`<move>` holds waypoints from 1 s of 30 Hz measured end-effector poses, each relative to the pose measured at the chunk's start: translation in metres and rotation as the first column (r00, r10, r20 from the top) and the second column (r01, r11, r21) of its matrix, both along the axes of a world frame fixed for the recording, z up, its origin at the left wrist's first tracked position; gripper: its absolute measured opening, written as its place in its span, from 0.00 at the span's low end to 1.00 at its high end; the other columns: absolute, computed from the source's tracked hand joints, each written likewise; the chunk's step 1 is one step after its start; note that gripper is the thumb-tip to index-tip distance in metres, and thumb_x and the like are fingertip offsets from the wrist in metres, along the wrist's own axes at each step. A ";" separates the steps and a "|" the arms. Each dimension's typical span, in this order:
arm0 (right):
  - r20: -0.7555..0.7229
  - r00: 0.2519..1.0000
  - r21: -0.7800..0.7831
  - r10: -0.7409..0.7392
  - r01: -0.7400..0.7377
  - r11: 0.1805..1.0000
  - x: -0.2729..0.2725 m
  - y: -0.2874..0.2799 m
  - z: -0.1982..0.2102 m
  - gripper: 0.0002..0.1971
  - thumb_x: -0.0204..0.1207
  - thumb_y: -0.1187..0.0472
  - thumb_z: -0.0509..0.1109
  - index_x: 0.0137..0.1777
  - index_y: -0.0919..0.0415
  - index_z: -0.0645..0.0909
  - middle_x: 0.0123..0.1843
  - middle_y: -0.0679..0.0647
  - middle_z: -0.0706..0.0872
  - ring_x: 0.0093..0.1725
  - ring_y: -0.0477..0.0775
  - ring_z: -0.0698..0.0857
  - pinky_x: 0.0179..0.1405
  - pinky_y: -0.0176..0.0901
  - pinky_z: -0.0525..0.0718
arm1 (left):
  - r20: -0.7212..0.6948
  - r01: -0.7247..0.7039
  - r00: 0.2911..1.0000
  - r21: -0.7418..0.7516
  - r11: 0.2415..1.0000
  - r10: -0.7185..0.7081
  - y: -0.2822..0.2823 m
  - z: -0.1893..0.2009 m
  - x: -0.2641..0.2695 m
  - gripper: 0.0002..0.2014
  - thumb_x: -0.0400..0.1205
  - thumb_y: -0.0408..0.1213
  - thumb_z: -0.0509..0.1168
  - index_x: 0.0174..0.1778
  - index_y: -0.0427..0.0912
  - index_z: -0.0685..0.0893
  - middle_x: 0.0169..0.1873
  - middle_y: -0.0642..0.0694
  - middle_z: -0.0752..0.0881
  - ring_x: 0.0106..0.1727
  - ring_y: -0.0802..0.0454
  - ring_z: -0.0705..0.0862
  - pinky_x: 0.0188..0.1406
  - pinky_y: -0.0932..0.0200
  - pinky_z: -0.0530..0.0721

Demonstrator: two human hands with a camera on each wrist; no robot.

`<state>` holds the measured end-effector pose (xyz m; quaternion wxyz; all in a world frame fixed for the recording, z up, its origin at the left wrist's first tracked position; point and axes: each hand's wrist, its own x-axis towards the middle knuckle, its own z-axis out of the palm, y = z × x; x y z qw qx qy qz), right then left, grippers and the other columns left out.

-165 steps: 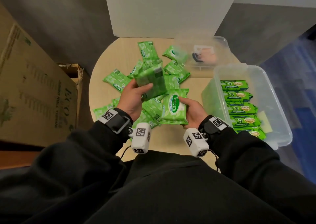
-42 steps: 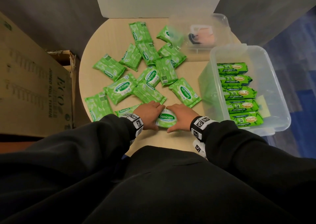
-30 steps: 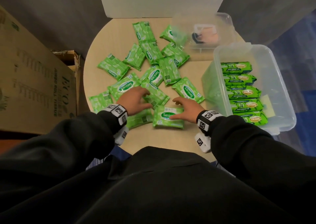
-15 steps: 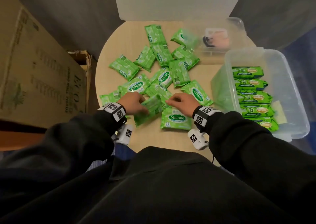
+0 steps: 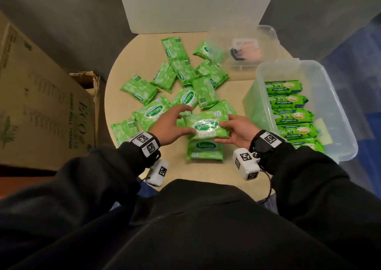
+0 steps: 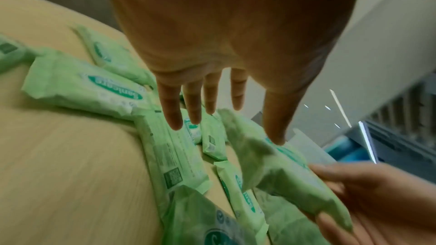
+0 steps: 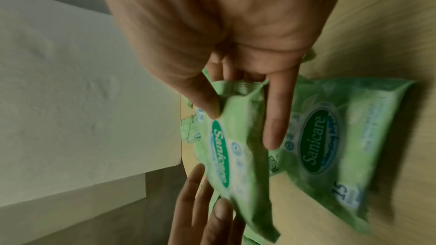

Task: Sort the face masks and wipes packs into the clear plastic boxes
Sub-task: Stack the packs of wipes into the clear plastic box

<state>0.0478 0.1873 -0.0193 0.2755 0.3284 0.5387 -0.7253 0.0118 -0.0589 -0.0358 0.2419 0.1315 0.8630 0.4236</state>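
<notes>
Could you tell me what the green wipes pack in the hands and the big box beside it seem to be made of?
Wipes pack: soft plastic film, glossy; glare on its label, crimped end seal. Big box: stiff clear plastic, slightly frosted; the packs inside show through its walls.

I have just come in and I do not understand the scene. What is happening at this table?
A person is sorting green Sanicare wipes packs. The right hand grips one pack by its end, lifted above another pack on the round table; the left hand, fingers straight, touches its other end. Many small packs still lie loose. The large clear box at the right already holds a row of bigger wipes packs.
</notes>
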 end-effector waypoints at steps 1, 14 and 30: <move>0.001 1.000 -0.028 -0.005 0.005 1.000 0.004 0.003 -0.001 0.15 0.85 0.74 0.63 0.69 0.64 0.78 0.65 0.63 0.89 0.62 0.67 0.90 0.41 0.62 0.94 | 0.073 -0.063 0.995 0.019 0.998 0.061 0.001 -0.001 -0.001 0.36 0.74 0.47 0.84 0.77 0.55 0.77 0.73 0.51 0.79 0.66 0.51 0.84 0.65 0.47 0.85; -0.066 0.996 0.224 -0.060 0.074 0.972 0.014 0.011 -0.020 0.30 0.76 0.66 0.80 0.77 0.68 0.75 0.66 0.68 0.88 0.57 0.65 0.91 0.31 0.53 0.92 | 0.418 -0.305 0.883 0.168 0.937 0.213 0.019 -0.006 -0.001 0.27 0.73 0.28 0.83 0.66 0.39 0.82 0.34 0.34 0.85 0.32 0.44 0.90 0.33 0.50 0.92; -0.157 0.899 0.349 0.409 -0.337 0.875 0.000 0.001 0.000 0.10 0.75 0.67 0.80 0.49 0.49 0.89 0.40 0.49 0.91 0.33 0.44 0.86 0.33 0.37 0.81 | 0.395 -0.291 0.906 0.327 0.899 0.149 0.011 0.010 -0.010 0.30 0.76 0.30 0.81 0.73 0.54 0.83 0.45 0.47 0.90 0.47 0.52 0.90 0.44 0.53 0.90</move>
